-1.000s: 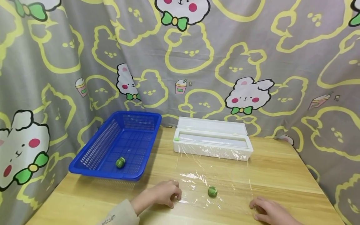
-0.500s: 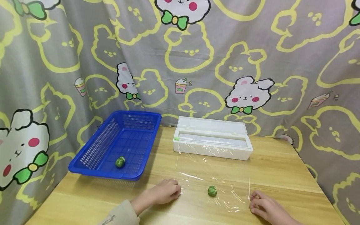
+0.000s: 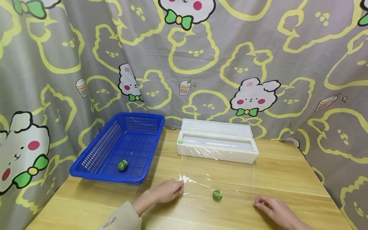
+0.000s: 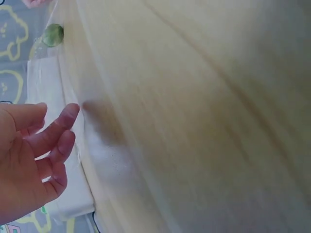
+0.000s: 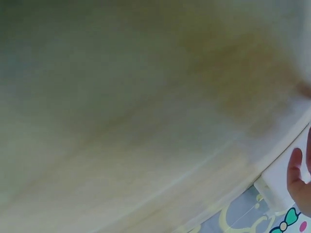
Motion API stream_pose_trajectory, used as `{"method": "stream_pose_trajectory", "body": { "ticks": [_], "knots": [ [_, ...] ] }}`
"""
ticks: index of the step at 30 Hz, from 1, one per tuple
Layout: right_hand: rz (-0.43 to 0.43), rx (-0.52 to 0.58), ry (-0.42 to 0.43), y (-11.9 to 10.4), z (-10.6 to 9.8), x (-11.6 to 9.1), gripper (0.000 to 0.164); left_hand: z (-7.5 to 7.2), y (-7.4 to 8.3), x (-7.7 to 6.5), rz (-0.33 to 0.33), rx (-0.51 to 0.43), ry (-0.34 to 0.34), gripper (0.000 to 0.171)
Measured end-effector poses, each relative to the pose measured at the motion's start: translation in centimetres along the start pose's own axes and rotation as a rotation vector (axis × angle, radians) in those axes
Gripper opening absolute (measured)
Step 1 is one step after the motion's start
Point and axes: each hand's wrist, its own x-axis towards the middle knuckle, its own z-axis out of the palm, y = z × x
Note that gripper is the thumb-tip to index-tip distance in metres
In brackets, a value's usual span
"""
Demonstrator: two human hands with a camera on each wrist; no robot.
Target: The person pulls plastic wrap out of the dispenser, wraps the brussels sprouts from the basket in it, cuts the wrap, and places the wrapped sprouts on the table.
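Clear plastic wrap [image 3: 227, 180] stretches from a white dispenser box [image 3: 218, 155] towards me. My left hand [image 3: 167, 190] pinches its near left corner, and my right hand [image 3: 271, 206] pinches the near right one. Between the hands a green Brussels sprout [image 3: 217, 195] rests on the table near the film's front edge; whether the film covers it I cannot tell. In the left wrist view, the fingers of the left hand [image 4: 36, 155] are bent at the film's edge. Only part of the right hand [image 5: 302, 179] shows in the right wrist view.
At the left stands a blue plastic basket [image 3: 155, 150] with another Brussels sprout [image 3: 122, 165] inside. The dispenser's lid [image 3: 217, 128] is raised at the back. A patterned curtain [image 3: 201, 64] hangs behind the wooden table [image 3: 290, 179].
Both hands have closed on the film's corners. The left hand has risen slightly away from me, and the film now looks smoother and tauter. The sprouts stay put.
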Motion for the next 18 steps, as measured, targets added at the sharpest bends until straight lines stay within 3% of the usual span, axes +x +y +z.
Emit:
{"method": "stream_pose_trajectory", "body": {
  "ticks": [3,8,11,18],
  "knots": [
    [0.061,0.085,-0.069,0.1,-0.2,0.3,0.006,0.0,-0.1,0.1,-0.013,-0.029,0.006,0.012],
    [0.06,0.306,-0.144,0.4,-0.8,0.9,0.011,0.0,-0.1,0.1,-0.045,-0.063,0.02,0.014],
    [0.055,0.382,-0.164,0.6,-0.9,1.1,0.012,0.2,-0.3,0.4,-0.068,-0.068,0.023,0.014],
    [0.13,0.325,-0.169,0.8,-0.7,1.7,0.011,0.5,-0.3,1.1,-0.14,-0.082,0.029,0.015]
  ]
}}
